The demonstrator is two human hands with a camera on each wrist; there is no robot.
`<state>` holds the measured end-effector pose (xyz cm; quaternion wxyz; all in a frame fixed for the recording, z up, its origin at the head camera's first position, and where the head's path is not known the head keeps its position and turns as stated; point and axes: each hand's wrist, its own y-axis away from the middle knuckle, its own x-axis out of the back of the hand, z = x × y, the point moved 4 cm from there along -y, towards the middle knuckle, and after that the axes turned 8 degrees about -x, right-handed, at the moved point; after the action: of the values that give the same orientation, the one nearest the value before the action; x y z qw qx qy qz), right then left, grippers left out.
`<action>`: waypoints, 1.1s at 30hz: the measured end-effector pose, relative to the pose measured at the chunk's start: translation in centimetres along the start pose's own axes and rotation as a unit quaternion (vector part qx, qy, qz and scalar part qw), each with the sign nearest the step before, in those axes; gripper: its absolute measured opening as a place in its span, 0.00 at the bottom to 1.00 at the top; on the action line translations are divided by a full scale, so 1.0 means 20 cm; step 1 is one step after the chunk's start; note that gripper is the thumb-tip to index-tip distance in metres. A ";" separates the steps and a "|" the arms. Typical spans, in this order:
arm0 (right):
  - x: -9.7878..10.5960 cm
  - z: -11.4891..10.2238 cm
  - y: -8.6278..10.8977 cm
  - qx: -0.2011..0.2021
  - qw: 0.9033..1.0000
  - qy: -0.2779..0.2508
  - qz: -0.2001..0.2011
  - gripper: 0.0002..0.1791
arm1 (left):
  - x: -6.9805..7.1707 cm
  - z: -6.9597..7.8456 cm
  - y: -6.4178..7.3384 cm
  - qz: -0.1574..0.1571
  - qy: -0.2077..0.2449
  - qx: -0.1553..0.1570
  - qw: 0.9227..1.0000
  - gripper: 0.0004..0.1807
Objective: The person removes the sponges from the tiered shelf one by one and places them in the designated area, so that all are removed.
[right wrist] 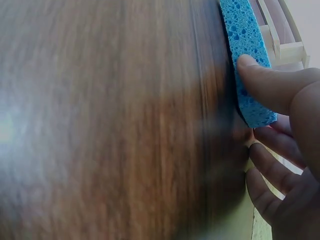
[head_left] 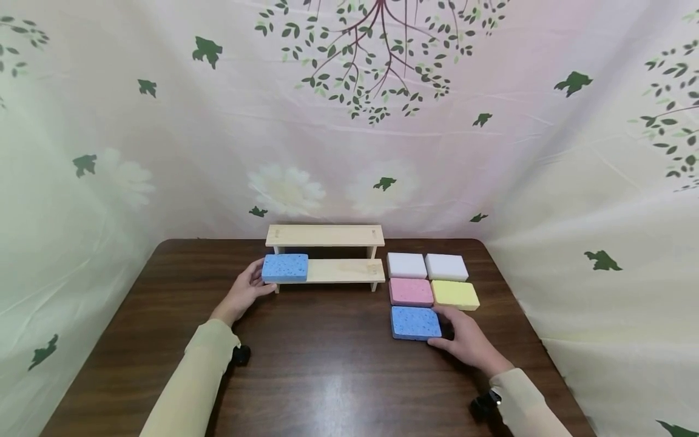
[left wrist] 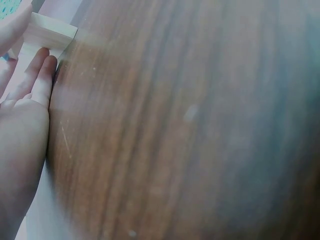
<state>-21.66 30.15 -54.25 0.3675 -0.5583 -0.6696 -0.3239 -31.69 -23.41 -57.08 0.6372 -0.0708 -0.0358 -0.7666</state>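
Observation:
At the left end of the lower step of a light wooden two-step rack (head_left: 346,271) lies a blue sponge (head_left: 285,267). My left hand (head_left: 244,292) holds it by its left end, thumb at the front; in the left wrist view only a sliver of that sponge shows beyond the hand (left wrist: 22,120). A second blue sponge (head_left: 415,323) is on the table at the right, its right end gripped by my right hand (head_left: 467,340). The right wrist view shows the thumb pressed on the long side of this sponge (right wrist: 245,40), with the other fingers partly below.
Behind the right-hand sponge lie a pink sponge (head_left: 411,292), a yellow sponge (head_left: 455,294) and two white sponges (head_left: 406,266), close together in rows. The rack's upper step (head_left: 324,235) stands near the patterned cloth wall (head_left: 218,182). Brown wood-grain table (head_left: 306,358) extends in front.

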 end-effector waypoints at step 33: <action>0.02 0.02 0.01 -0.027 1.000 0.010 -0.004 0.47 | 0.00 -0.01 -0.01 -0.001 0.006 -0.018 1.000 0.50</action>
<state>-21.53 30.69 -54.09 0.3578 -0.5623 -0.6591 -0.3483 -31.93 -23.43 -57.28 0.6356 -0.0770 -0.0183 -0.7679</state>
